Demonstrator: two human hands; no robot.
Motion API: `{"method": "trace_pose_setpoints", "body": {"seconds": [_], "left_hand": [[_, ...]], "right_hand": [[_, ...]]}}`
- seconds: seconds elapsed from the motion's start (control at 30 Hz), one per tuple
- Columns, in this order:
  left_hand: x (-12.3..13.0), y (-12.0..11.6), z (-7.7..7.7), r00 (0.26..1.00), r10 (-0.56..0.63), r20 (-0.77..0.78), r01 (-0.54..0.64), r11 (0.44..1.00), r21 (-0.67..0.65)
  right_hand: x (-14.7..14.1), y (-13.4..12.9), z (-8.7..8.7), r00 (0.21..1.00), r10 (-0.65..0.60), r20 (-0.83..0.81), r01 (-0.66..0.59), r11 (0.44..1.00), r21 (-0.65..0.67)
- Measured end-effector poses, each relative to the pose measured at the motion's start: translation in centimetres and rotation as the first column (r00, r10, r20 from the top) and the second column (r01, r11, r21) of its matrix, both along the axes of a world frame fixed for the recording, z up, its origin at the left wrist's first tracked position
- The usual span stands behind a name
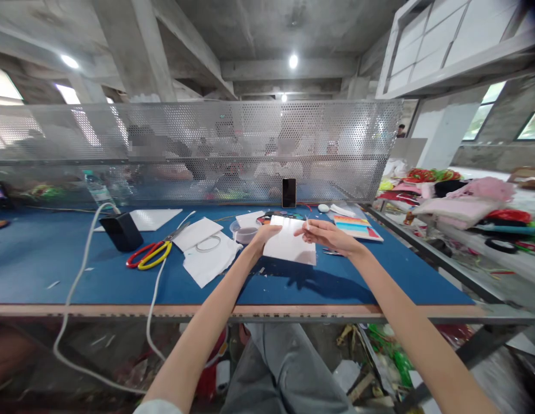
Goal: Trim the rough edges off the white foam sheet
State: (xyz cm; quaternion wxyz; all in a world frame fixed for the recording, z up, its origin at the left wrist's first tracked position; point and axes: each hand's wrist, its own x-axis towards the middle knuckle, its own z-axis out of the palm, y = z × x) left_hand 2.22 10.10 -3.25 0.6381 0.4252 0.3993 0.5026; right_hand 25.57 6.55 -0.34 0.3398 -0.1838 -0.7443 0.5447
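My left hand (269, 232) grips the left edge of a flat white piece (289, 248), like thick paper or a thin board, raised a little over the table. At its right edge is my right hand (326, 234), fingers pinched together around something small and pale that I cannot make out. Behind the white piece, a clear round tub (246, 233) and a dark, multicoloured item are partly hidden. To the left lie cut white sheets (212, 259) with a pale ring on top. Scissors with red and yellow handles (155, 255) rest beside them.
A black box (120, 232), a white cable (84, 261) and a water bottle (96, 187) occupy the left side. A phone (288, 192) stands against the perforated metal screen (198, 138). A colourful painted panel (357, 227) lies at right; fabric piles (465, 198) fill the side shelf.
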Motion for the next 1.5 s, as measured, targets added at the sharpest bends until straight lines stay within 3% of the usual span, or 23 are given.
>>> {"method": "trace_pose_setpoints", "body": {"seconds": [0.07,0.13,0.2,0.23,0.33,0.7,0.87,1.0,1.17,1.33,1.43,1.5], "left_hand": [[0.3,-0.7,0.5,1.0,0.006,-0.02,-0.007,1.0,-0.019],[0.6,-1.4,1.1,1.0,0.012,-0.023,-0.012,1.0,-0.017],[0.8,-1.9,1.5,1.0,0.014,-0.018,-0.015,1.0,-0.017],[0.9,-2.0,1.7,1.0,0.022,-0.016,-0.022,1.0,-0.015],[1.0,-2.2,1.9,0.998,0.061,-0.008,-0.061,0.998,-0.001],[0.6,-1.3,0.9,0.993,0.113,-0.013,-0.111,0.989,0.1],[0.6,-1.2,0.9,0.994,0.105,-0.016,-0.103,0.99,0.093],[0.6,-1.2,0.8,0.996,0.087,-0.011,-0.086,0.993,0.077],[0.5,-1.2,0.7,0.996,0.093,-0.01,-0.091,0.992,0.083],[0.5,-1.3,0.8,0.997,0.073,-0.02,-0.072,0.997,0.034],[0.4,-1.3,0.9,0.997,0.076,-0.027,-0.075,0.997,0.034],[0.5,-1.3,0.8,0.998,0.048,-0.03,-0.047,0.999,0.026]], "right_hand": [[0.4,-0.2,0.0,0.972,0.214,0.098,-0.204,0.974,-0.101],[0.6,-0.3,0.0,0.849,0.431,0.305,-0.383,0.9,-0.206],[0.5,-0.4,-0.1,0.724,0.513,0.461,-0.436,0.858,-0.271],[0.3,-0.5,-0.2,0.707,0.501,0.499,-0.423,0.865,-0.269],[0.0,-0.4,-0.2,0.763,0.407,0.501,-0.357,0.913,-0.198],[0.2,-0.1,-0.3,0.878,0.312,0.364,-0.294,0.95,-0.107],[0.1,-0.2,-0.5,0.841,0.361,0.403,-0.328,0.933,-0.15],[-0.1,-0.2,-0.3,0.822,0.377,0.427,-0.391,0.919,-0.059],[-0.6,-0.4,-0.6,0.887,0.298,0.354,-0.302,0.952,-0.047],[-0.7,-0.2,-0.8,0.855,0.298,0.424,-0.295,0.953,-0.074],[-0.9,-0.3,-0.7,0.919,0.193,0.344,-0.212,0.977,0.019],[-1.1,-0.3,-0.7,0.97,0.066,0.235,-0.078,0.996,0.042]]}}
